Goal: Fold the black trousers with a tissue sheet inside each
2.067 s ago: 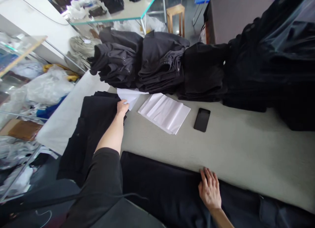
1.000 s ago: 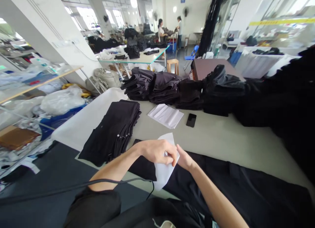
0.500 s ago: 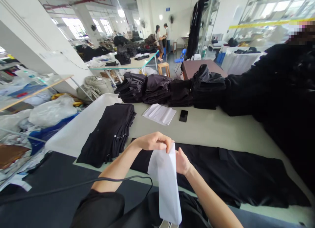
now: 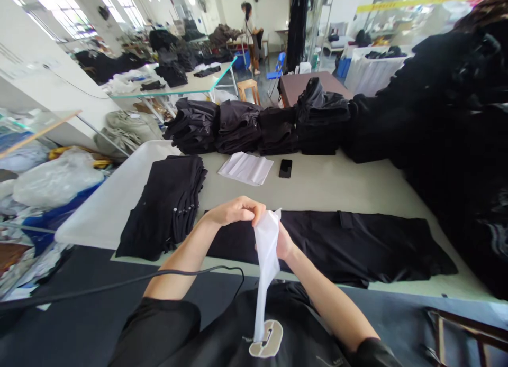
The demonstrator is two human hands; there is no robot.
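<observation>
Over the table's near edge, my left hand (image 4: 242, 210) pinches the top of a thin white sheet (image 4: 266, 245), which looks like paper. The sheet hangs down in a narrow, twisted strip before my chest. My right hand (image 4: 284, 242) grips its right side, with the fingers partly hidden behind it. Beneath and beyond both hands lie black trousers (image 4: 369, 245), stretched flat across the table. A stack of folded black garments (image 4: 162, 198) with small snaps sits to the left. Farther back is a pile of similar white sheets (image 4: 245, 168).
A black phone (image 4: 285, 168) lies right of the white pile. Folded black stacks (image 4: 238, 126) line the table's far side, and a large black heap (image 4: 448, 108) rises at right. A black cable (image 4: 174, 272) crosses near my left arm. Another person (image 4: 253, 36) stands far back.
The white sheet has gone from a wide, flat hanging strip to a narrower, gathered one. Both hands still hold its upper part. My view has tilted down and shifted slightly.
</observation>
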